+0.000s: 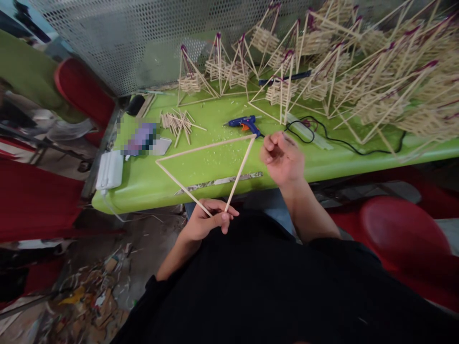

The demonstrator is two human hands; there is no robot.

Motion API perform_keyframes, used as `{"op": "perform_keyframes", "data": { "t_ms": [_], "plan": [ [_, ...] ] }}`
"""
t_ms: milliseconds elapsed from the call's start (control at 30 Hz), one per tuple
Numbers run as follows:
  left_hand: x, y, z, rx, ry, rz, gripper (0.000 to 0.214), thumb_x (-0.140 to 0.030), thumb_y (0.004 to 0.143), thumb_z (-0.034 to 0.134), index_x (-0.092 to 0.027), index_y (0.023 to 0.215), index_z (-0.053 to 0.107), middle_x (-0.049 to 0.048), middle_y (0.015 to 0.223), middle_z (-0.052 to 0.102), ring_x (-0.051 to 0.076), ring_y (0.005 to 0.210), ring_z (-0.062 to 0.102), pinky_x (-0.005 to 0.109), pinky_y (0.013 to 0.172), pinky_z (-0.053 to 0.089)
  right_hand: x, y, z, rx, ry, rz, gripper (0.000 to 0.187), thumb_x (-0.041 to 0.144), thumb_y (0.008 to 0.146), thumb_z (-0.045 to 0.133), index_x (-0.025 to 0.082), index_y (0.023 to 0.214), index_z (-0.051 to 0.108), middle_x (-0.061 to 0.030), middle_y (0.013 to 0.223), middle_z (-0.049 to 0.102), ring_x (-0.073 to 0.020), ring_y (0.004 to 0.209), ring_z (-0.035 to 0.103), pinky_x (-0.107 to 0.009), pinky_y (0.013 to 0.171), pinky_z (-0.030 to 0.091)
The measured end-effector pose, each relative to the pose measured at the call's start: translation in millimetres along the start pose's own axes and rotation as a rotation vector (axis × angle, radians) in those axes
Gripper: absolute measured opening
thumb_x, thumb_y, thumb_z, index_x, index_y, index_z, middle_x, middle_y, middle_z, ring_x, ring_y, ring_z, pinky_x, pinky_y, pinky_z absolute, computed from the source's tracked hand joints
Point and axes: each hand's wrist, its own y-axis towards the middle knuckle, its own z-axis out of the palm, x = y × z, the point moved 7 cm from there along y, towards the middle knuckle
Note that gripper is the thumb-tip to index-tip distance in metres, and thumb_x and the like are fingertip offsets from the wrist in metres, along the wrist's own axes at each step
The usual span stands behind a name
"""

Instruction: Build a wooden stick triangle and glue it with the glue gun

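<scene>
A triangular frame of thin wooden sticks (pixel 206 148) is held low at its near corner by my left hand (pixel 211 217), whose thumb and fingers close round it. The near stick ends are partly covered by those fingers. My right hand (pixel 283 160) is raised just right of the frame's far right corner, apart from it. Its fingers are curled together, and whatever may be in them is hidden. Behind that corner, a blue glue gun (pixel 244 123) with an orange trigger lies on the green table (pixel 301 172). A patterned flat strip (pixel 229 180) lies beneath the frame.
Cut sticks (pixel 177 123) lie in a pile near a phone (pixel 141 138) and a white power adapter (pixel 109 170). Assembled stick structures (pixel 281 91) with purple tips crowd the back and right. A black cord (pixel 355 150) crosses the table. A red stool (pixel 401 229) stands right.
</scene>
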Motion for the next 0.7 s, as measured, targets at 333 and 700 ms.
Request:
{"op": "perform_keyframes", "data": {
  "t_ms": [333, 700],
  "plan": [
    [-10, -25, -51.3, -0.284, 0.07, 0.09, 0.024, -0.043, 0.1, 0.086, -0.022, 0.106, 0.094, 0.0022, 0.057, 0.071, 0.015, 0.052, 0.065, 0.036, 0.082, 0.063, 40, -3, -108, -0.354, -0.118, -0.257, 0.054, 0.058, 0.085, 0.092, 0.024, 0.074, 0.051, 0.0047, 0.073, 0.05, -0.0086, 0.059, 0.046, -0.021, 0.048, 0.037],
    [-49, -71, -142.3, -0.745, 0.208, 0.315, 0.023, -0.036, 0.096, 0.086, -0.014, 0.103, 0.088, -0.0011, 0.059, 0.067, 0.011, 0.054, 0.064, 0.033, 0.085, 0.065, 39, -16, -127, -0.375, -0.195, -0.322, 0.054, 0.059, 0.09, 0.09, 0.024, 0.067, 0.056, 0.0048, 0.063, 0.05, -0.0085, 0.052, 0.044, -0.021, 0.044, 0.032]
  ]
}}
